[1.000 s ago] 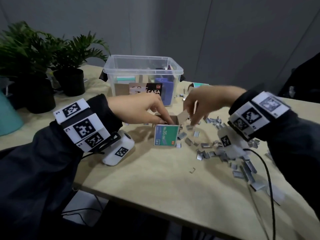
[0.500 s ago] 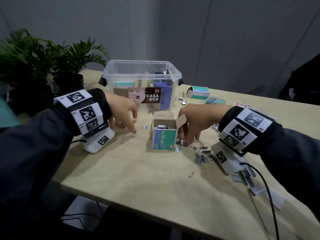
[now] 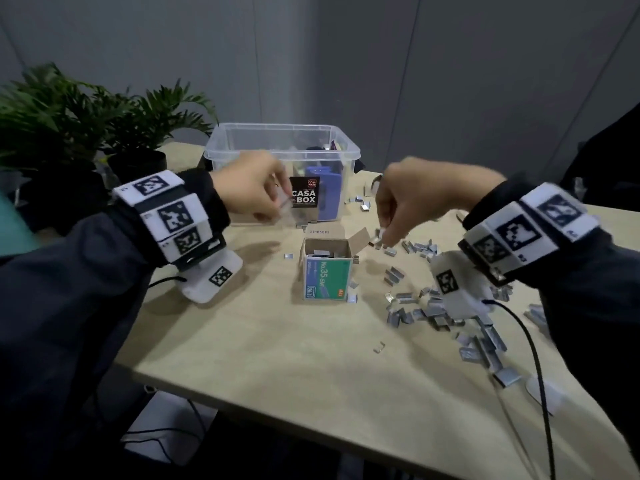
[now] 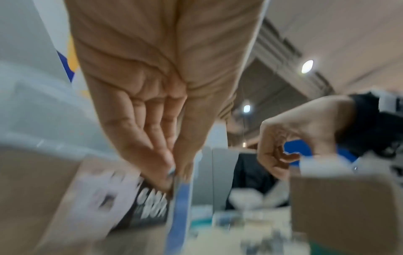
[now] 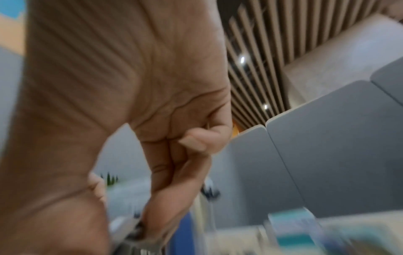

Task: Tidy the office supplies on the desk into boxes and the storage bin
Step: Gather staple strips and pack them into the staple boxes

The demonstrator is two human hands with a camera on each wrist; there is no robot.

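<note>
A small green staple box (image 3: 326, 279) stands upright mid-desk, its top flaps open and staples inside. Loose staple strips (image 3: 440, 313) lie scattered to its right. My right hand (image 3: 391, 233) hovers just right of the box's open flap and pinches a few staple strips (image 3: 378, 237); the right wrist view shows them at its fingertips (image 5: 135, 231). My left hand (image 3: 277, 206) is raised left of and above the box, in front of the clear storage bin (image 3: 282, 157), pinching a small staple piece (image 4: 172, 172) between thumb and fingers.
The bin holds a blue item (image 3: 327, 195) and bears a "CASA BOX" label (image 3: 304, 197). More staples (image 3: 362, 202) lie behind the box. Potted plants (image 3: 104, 133) stand at the far left. A single staple (image 3: 380, 347) lies toward the desk's near edge.
Both hands have lifted off the desk. The right hand rose from the staples beside the box holding some; the left hand rose from the desk left of the box toward the bin.
</note>
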